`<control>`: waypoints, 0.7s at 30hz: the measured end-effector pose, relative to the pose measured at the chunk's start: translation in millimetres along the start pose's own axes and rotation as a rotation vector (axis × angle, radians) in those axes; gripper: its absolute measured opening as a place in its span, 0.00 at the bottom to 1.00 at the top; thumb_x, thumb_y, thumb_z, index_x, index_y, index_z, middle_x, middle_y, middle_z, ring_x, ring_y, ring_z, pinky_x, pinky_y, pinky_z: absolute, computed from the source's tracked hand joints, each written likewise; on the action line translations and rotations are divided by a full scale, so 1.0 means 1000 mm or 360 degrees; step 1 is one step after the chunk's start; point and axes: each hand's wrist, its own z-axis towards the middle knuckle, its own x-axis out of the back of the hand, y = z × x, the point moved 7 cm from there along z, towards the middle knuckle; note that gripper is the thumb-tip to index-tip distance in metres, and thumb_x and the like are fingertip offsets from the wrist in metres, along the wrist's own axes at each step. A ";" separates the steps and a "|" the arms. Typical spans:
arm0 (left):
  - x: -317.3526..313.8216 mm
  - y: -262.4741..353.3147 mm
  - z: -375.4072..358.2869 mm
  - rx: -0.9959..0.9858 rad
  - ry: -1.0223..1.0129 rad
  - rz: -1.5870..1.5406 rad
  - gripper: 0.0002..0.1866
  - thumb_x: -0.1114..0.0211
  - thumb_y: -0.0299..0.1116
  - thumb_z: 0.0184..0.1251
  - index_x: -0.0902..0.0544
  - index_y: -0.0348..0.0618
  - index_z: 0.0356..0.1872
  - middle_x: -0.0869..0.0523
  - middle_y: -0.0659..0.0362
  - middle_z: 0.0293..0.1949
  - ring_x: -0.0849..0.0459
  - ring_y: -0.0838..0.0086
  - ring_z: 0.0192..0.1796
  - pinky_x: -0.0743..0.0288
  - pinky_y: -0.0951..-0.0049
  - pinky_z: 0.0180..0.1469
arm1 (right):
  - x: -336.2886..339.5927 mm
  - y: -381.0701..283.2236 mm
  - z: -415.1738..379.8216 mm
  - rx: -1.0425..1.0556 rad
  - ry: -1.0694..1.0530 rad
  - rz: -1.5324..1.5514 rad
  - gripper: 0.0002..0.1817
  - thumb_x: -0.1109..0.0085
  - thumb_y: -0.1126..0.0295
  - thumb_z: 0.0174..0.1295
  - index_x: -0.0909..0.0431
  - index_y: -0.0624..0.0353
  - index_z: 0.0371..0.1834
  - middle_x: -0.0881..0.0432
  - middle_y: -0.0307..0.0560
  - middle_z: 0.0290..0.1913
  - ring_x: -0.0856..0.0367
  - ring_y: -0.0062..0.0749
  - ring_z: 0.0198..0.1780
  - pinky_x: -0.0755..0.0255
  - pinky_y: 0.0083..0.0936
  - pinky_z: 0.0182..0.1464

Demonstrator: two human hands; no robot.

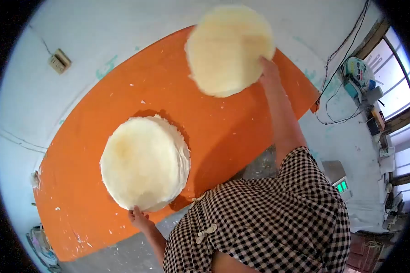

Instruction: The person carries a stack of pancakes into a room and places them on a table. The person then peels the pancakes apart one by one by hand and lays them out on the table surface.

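In the head view, the right hand pinches the near-right rim of a single pale round flatbread, thumb and fingers closed on it, over the far side of the orange table. The left hand touches the near edge of a stack of similar flatbreads lying on the tabletop; whether its fingers are clamped on a sheet cannot be told. To the right, a grey cup-like vessel stands by the barred window, its contents hidden, near a plastic-wrapped package
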 end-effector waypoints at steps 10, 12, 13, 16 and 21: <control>0.015 -0.051 0.062 0.0505 -0.0019 -0.0171 0.11 0.40 0.38 0.57 0.30 0.47 0.23 0.35 0.67 0.17 0.41 0.83 0.18 0.51 0.82 0.16 | 0.096 0.062 -0.084 0.0177 0.0898 -0.2150 0.32 0.43 0.58 0.52 0.38 0.69 0.56 0.35 0.64 0.57 0.34 0.53 0.56 0.39 0.45 0.57; 0.013 -0.062 0.068 0.0666 -0.0317 -0.0406 0.09 0.40 0.39 0.57 0.28 0.49 0.23 0.33 0.70 0.17 0.42 0.83 0.16 0.50 0.83 0.17 | 0.037 0.090 -0.102 0.0607 0.0596 -0.2619 0.31 0.43 0.58 0.51 0.36 0.68 0.54 0.35 0.65 0.57 0.34 0.54 0.56 0.41 0.44 0.59; 0.006 -0.060 0.067 0.0763 -0.0354 -0.0505 0.08 0.40 0.38 0.58 0.27 0.49 0.24 0.32 0.70 0.17 0.42 0.83 0.16 0.49 0.83 0.17 | 0.008 0.117 -0.112 0.0870 0.0272 -0.2694 0.30 0.43 0.57 0.51 0.36 0.66 0.54 0.35 0.64 0.57 0.35 0.55 0.57 0.42 0.43 0.59; 0.024 -0.074 0.079 0.0925 -0.0397 -0.0682 0.06 0.41 0.37 0.58 0.26 0.47 0.29 0.28 0.68 0.22 0.37 0.81 0.21 0.43 0.79 0.22 | -0.121 0.185 -0.212 0.0652 -0.1016 -0.2340 0.27 0.43 0.59 0.50 0.32 0.61 0.52 0.32 0.61 0.55 0.35 0.52 0.57 0.40 0.41 0.58; -0.005 -0.037 0.074 0.0557 -0.0854 -0.0893 0.15 0.43 0.33 0.59 0.27 0.38 0.46 0.20 0.56 0.40 0.23 0.70 0.44 0.28 0.68 0.47 | -0.244 0.183 -0.386 0.0803 -0.1992 -0.1710 0.30 0.38 0.57 0.44 0.31 0.62 0.50 0.31 0.58 0.53 0.35 0.49 0.57 0.39 0.40 0.57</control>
